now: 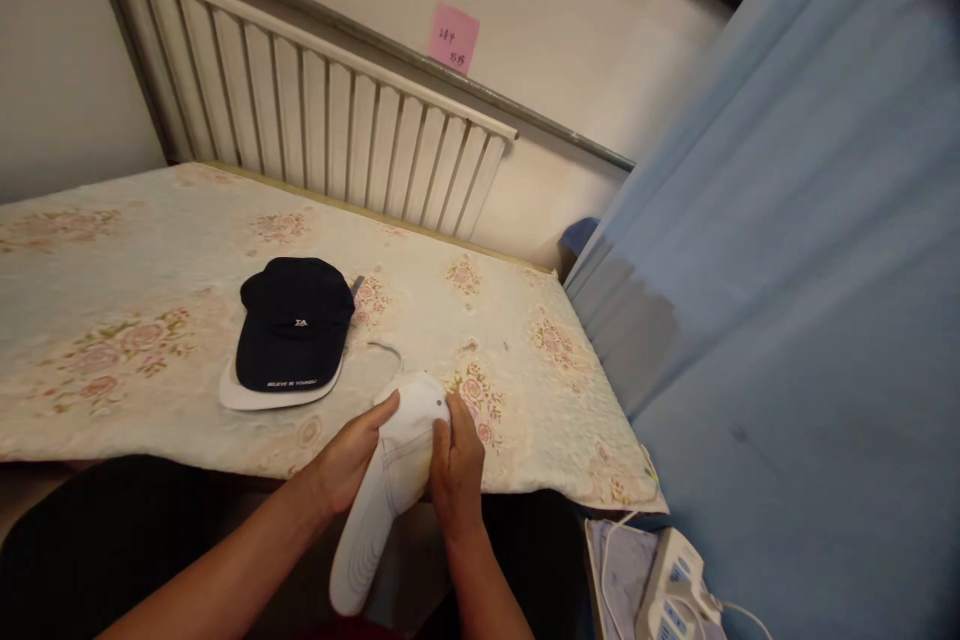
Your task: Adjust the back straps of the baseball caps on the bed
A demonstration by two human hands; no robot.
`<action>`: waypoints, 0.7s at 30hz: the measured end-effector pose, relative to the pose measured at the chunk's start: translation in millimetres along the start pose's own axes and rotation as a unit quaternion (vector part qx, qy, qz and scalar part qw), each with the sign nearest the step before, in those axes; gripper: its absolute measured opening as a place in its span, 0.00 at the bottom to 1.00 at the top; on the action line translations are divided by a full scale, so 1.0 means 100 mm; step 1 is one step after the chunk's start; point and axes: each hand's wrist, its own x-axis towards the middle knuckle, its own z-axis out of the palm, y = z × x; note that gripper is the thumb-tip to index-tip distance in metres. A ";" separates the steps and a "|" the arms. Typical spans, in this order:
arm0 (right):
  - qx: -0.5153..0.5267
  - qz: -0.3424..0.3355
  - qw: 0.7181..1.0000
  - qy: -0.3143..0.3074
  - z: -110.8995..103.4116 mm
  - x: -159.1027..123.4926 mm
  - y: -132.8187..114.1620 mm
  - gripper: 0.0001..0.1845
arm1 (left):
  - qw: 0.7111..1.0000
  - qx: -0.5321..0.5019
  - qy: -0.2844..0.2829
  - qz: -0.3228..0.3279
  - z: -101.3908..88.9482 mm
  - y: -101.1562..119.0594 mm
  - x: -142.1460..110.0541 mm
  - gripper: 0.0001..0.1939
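Observation:
A white baseball cap [405,445] is held between my two hands at the bed's near edge, its brim hanging down toward my lap. My left hand [352,455] grips the cap's left side, thumb on top near the crown. On the other side my right hand [457,465] clasps the crown, its fingers closed on the fabric. Left of them, a black baseball cap [296,325] with small white lettering lies on the bed. Under it pokes out the pale brim [281,398] of another cap. A thin grey strap [386,348] shows just beyond the white cap.
The bed [517,320] wears a floral quilted cover. Behind it stand a white radiator [315,110] and a wall with a pink note [454,38]. A blue curtain [787,320] hangs at right. A white power strip [675,585] with cords sits at lower right.

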 end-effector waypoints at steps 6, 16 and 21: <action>-0.025 -0.146 0.989 0.027 -0.06 -0.05 -0.36 0.25 | 0.999 0.007 0.039 0.023 0.08 -0.03 -0.01 0.27; -0.036 -0.227 0.973 -0.015 -0.05 -0.08 -0.51 0.25 | 0.989 -0.004 0.082 0.122 0.20 -0.01 0.00 0.24; -0.033 -0.230 0.973 -0.016 -0.06 -0.10 -0.50 0.24 | 0.991 -0.029 0.074 0.109 0.25 0.02 -0.01 0.25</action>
